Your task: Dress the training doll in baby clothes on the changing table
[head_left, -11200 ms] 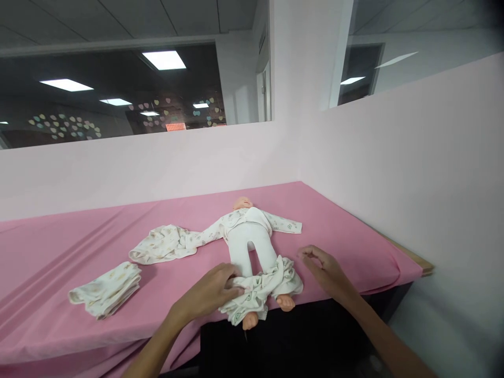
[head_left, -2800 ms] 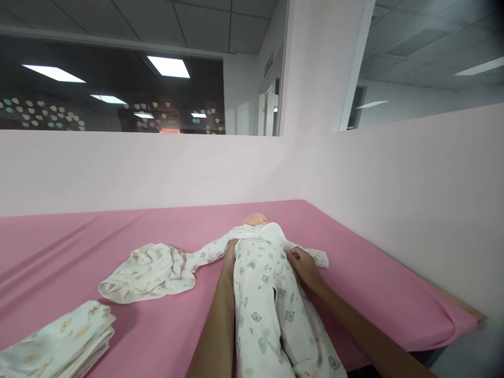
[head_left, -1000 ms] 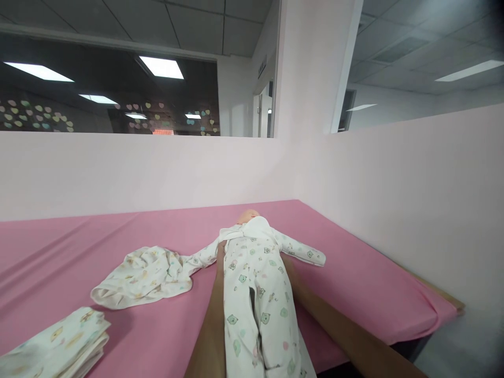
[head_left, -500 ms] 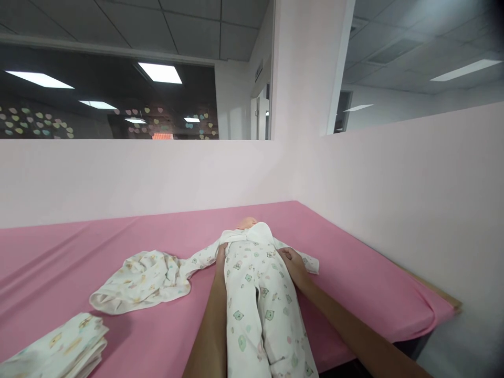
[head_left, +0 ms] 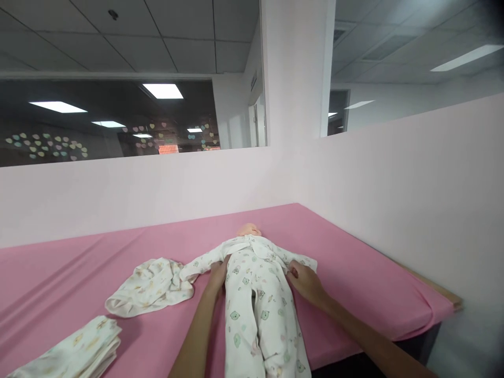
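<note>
While the doll (head_left: 249, 229) lies on its back with its head toward the wall (head_left: 157, 197), we have both hands at its sides. Patterned trousers (head_left: 273, 302) cover its legs and reach up to the hem of its printed top (head_left: 252, 247), and they run out of our view at the bottom, a dark gap showing between the legs. Our left hand (head_left: 219, 273) rests against one side of the waist, its fingertips partly hidden, so we cannot tell whether it grips the cloth. Our right hand (head_left: 301, 278), fingers curled, is at the opposite side by the waist; whether it pinches any fabric we cannot make out. One sleeve (head_left: 205, 262) stretches out to meet a crumpled printed cloth (head_left: 151, 291) on our left. Nearer us lies a folded cloth (head_left: 79, 349), cut off by the lower edge of our view. Pink sheeting (head_left: 362, 294) spreads beneath everything, a wooden edge (head_left: 457, 303) peeking out at the right corner. Above the wall, a window (head_left: 197, 100) shows lit ceiling panels (head_left: 163, 91) and pastel hearts (head_left: 47, 146).
</note>
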### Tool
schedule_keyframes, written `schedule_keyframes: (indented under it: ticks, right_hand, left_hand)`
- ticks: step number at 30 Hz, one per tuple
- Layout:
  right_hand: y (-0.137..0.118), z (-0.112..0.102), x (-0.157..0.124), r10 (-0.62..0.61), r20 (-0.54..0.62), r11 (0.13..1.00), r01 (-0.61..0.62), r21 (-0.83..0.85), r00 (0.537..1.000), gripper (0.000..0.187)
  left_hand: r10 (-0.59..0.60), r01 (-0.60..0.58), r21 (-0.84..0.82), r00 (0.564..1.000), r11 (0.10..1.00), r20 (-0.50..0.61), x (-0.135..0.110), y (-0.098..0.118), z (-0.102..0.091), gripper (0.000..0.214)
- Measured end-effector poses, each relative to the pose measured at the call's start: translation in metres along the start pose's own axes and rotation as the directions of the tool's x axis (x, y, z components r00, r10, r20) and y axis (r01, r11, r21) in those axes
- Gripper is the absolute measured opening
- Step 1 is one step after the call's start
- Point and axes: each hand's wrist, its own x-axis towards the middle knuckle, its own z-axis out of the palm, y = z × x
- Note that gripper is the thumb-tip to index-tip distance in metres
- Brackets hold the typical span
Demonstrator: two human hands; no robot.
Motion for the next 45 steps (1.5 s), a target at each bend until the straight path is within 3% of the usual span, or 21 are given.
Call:
schedule_keyframes:
  ticks: [5, 9, 11, 14, 17, 20, 23, 28, 32, 37, 41, 45]
  right_hand:
    - [-0.013, -0.001, -0.001, -0.081, 0.040, 0.994, 0.084, -0.075, 0.996, 0.011]
    - [-0.037, -0.002, 0.021, -0.192, -0.011, 0.958, 0.185, -0.218, 0.981, 0.032]
    - [-0.049, -0.004, 0.034, -0.266, 0.007, 0.935, 0.260, -0.240, 0.964, 0.031]
    - [-0.061, -0.006, 0.048, -0.338, 0.024, 0.909, 0.333, -0.249, 0.941, 0.017]
    - [-0.068, -0.011, 0.051, -0.356, -0.021, 0.905, 0.340, -0.255, 0.934, 0.028]
    - [-0.072, -0.016, 0.041, -0.395, -0.048, 0.892, 0.371, -0.259, 0.917, 0.026]
    - [-0.077, -0.017, 0.019, -0.487, -0.009, 0.843, 0.467, -0.268, 0.873, 0.022]
    - [-0.078, -0.014, -0.014, -0.576, 0.038, 0.778, 0.562, -0.281, 0.816, 0.023]
    - [-0.068, -0.012, -0.024, -0.550, 0.012, 0.800, 0.531, -0.278, 0.835, 0.022]
    - [-0.044, -0.014, -0.025, -0.412, -0.043, 0.882, 0.387, -0.269, 0.910, 0.017]
    - [-0.027, -0.014, -0.021, -0.243, -0.080, 0.941, 0.216, -0.260, 0.967, 0.016]
    - [-0.023, -0.009, -0.013, -0.119, -0.054, 0.962, 0.102, -0.253, 0.991, 0.029]
  left_hand:
    - [0.079, -0.020, 0.380, 0.987, 0.925, -0.140, -0.006, 0.003, -0.015, 0.035]
    - [0.168, -0.063, 0.552, 0.975, 0.831, -0.143, -0.010, 0.012, -0.019, 0.023]
    - [0.222, -0.112, 0.605, 0.969, 0.788, -0.109, -0.018, 0.012, -0.023, 0.020]
    - [0.264, -0.171, 0.655, 0.963, 0.736, -0.044, -0.041, 0.004, -0.033, 0.021]
    - [0.256, -0.191, 0.681, 0.967, 0.707, 0.005, -0.067, -0.006, -0.045, 0.021]
    - [0.256, -0.201, 0.683, 0.966, 0.703, 0.021, -0.085, -0.005, -0.051, 0.022]
    - [0.272, -0.200, 0.663, 0.962, 0.722, -0.006, -0.087, 0.007, -0.049, 0.024]
    - [0.317, -0.210, 0.613, 0.946, 0.762, -0.070, -0.066, 0.030, -0.041, 0.026]
    - [0.377, -0.260, 0.617, 0.924, 0.743, -0.064, -0.055, 0.044, -0.036, 0.016]
    - [0.470, -0.354, 0.613, 0.882, 0.707, -0.033, -0.070, 0.055, -0.028, 0.022]
    - [0.499, -0.422, 0.616, 0.865, 0.665, 0.054, -0.089, 0.047, -0.027, 0.020]
    - [0.471, -0.387, 0.631, 0.881, 0.672, 0.039, -0.094, 0.030, -0.033, 0.013]
